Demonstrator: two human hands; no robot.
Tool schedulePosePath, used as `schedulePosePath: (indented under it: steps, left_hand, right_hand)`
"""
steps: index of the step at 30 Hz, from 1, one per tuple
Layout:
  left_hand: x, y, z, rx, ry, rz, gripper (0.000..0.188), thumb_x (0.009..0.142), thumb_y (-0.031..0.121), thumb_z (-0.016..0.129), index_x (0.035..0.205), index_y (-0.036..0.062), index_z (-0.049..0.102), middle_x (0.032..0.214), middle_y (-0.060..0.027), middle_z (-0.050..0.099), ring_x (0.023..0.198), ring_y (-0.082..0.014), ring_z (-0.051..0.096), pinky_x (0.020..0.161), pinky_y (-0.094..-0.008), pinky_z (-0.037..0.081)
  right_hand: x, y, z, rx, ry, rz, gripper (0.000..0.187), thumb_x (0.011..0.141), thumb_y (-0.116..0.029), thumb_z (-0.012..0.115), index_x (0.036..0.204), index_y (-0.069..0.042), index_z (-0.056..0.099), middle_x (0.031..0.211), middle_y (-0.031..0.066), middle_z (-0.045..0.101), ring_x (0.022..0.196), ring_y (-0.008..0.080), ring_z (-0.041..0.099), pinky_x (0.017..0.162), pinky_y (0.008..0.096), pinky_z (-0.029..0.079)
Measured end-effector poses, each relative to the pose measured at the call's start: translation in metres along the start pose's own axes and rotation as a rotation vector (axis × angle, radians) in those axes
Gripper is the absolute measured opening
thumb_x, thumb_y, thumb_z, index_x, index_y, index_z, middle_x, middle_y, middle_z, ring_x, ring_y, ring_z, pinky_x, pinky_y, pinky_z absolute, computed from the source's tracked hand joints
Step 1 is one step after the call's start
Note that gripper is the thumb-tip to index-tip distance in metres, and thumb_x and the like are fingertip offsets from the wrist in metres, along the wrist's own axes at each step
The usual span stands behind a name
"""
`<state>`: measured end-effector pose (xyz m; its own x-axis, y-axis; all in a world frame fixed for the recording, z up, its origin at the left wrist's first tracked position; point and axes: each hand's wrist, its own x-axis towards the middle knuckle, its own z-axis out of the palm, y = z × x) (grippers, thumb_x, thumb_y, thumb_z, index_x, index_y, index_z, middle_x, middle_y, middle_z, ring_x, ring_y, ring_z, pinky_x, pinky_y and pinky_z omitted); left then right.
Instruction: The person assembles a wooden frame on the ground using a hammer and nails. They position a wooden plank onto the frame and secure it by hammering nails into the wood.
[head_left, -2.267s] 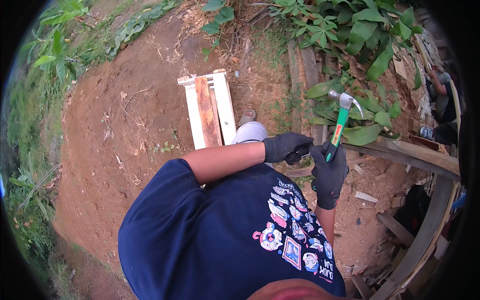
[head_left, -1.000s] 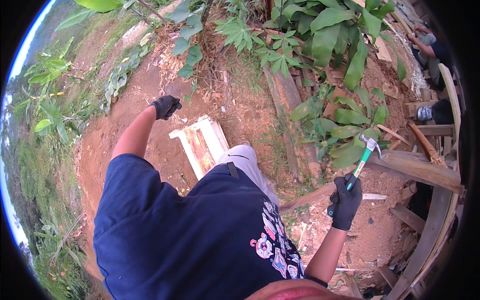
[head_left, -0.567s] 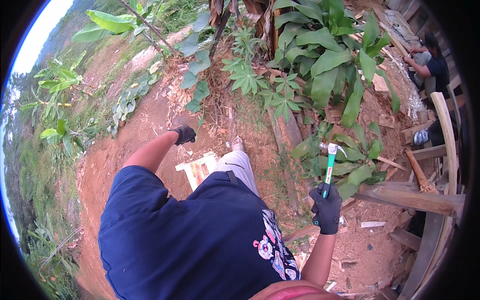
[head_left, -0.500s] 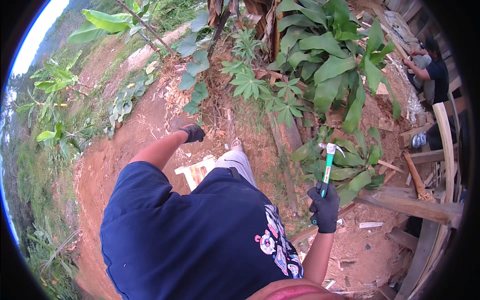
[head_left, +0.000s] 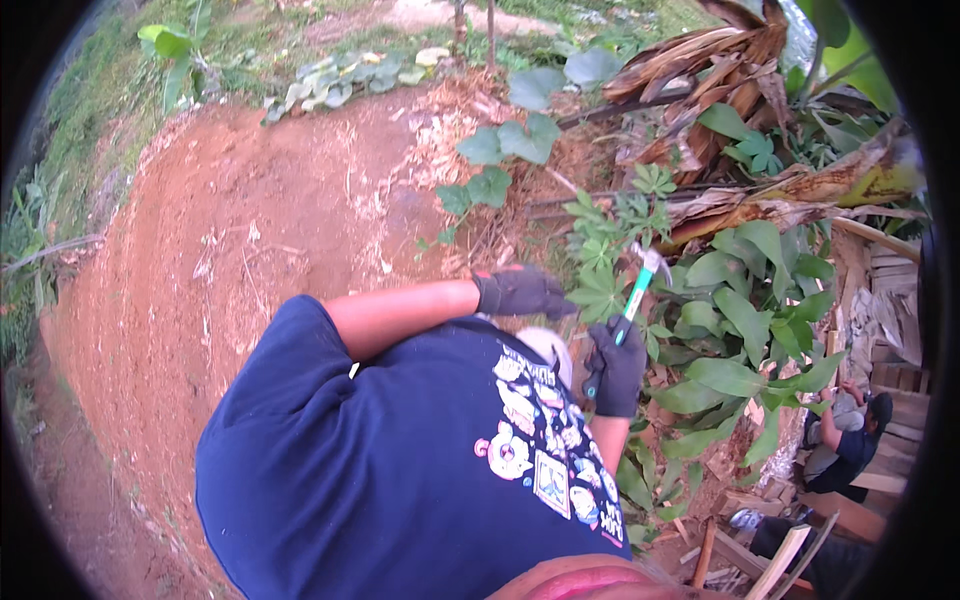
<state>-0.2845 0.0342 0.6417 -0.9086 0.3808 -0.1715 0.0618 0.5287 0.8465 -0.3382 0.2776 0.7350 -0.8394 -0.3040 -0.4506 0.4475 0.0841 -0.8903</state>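
Observation:
My right hand, in a dark glove, is closed around the handle of a claw hammer. The hammer has a green and white handle and a silver head, and is held with the head up, in front of green leaves. My left hand, also in a dark glove, is in front of my torso, to the left of the hammer. Its fingers are smeared, and nothing held shows in it. A gap separates it from the hammer.
Leafy plants and dried banana leaves crowd the right side. Beyond them another person sits among wooden boards. Reddish bare soil slopes away on the left, with vines at its far edge.
The view has swung leftward, bringing more soil in and shifting the other person lower. My left hand has come closer to my right hand. The hammer stays in my right hand.

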Motion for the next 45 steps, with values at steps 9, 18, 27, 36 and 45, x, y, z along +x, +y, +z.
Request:
schedulePosePath:
  steps: [9,18,27,36,45]
  left_hand:
    - [-0.044,0.023,-0.084,0.005,0.425,-0.195,0.04,0.107,0.038,0.055,0.132,0.0131,0.072,0.135,-0.0128,0.07,0.128,-0.0312,0.064,0.109,-0.0415,0.049]
    - [-0.027,0.016,-0.085,-0.391,1.017,-0.71,0.043,0.099,0.047,0.063,0.118,0.0112,0.079,0.119,-0.015,0.076,0.111,-0.0342,0.072,0.095,-0.0468,0.055]
    - [-0.017,0.042,-0.045,-0.504,1.339,-0.981,0.034,0.098,0.043,0.062,0.111,0.0158,0.078,0.108,-0.0132,0.075,0.102,-0.0343,0.072,0.09,-0.0473,0.054]
    - [-0.073,0.031,0.027,-0.417,1.604,-1.096,0.027,0.099,0.039,0.061,0.11,0.0202,0.078,0.111,-0.0113,0.074,0.103,-0.0351,0.072,0.089,-0.0484,0.055]
    - [-0.058,0.001,0.106,-0.508,1.969,-1.192,0.027,0.099,0.035,0.063,0.102,0.0126,0.077,0.107,-0.0135,0.074,0.1,-0.0349,0.07,0.089,-0.0473,0.053]
  right_hand:
    - [0.122,-0.083,0.118,-0.699,-0.431,-0.161,0.028,0.087,-0.005,0.081,0.107,-0.005,0.061,0.076,0.0029,0.064,0.048,0.0104,0.054,0.044,0.0278,0.042]
    - [0.218,-0.113,0.233,-1.204,-1.106,-0.374,0.027,0.089,-0.008,0.08,0.108,-0.007,0.061,0.082,0.0024,0.068,0.052,0.0105,0.057,0.046,0.0272,0.043]
    - [0.22,-0.074,0.298,-1.304,-1.55,-0.47,0.031,0.083,-0.022,0.084,0.103,-0.006,0.066,0.084,0.0061,0.072,0.061,0.0138,0.065,0.052,0.0328,0.049]
    - [0.121,-0.018,0.35,-1.375,-1.8,-0.383,0.029,0.085,-0.015,0.082,0.104,-0.005,0.063,0.076,0.0042,0.068,0.054,0.0122,0.062,0.05,0.0318,0.048]
    - [0.06,0.038,0.377,-1.569,-2.162,-0.366,0.03,0.087,-0.015,0.084,0.105,-0.004,0.062,0.072,0.0026,0.065,0.049,0.0116,0.059,0.046,0.0301,0.045]
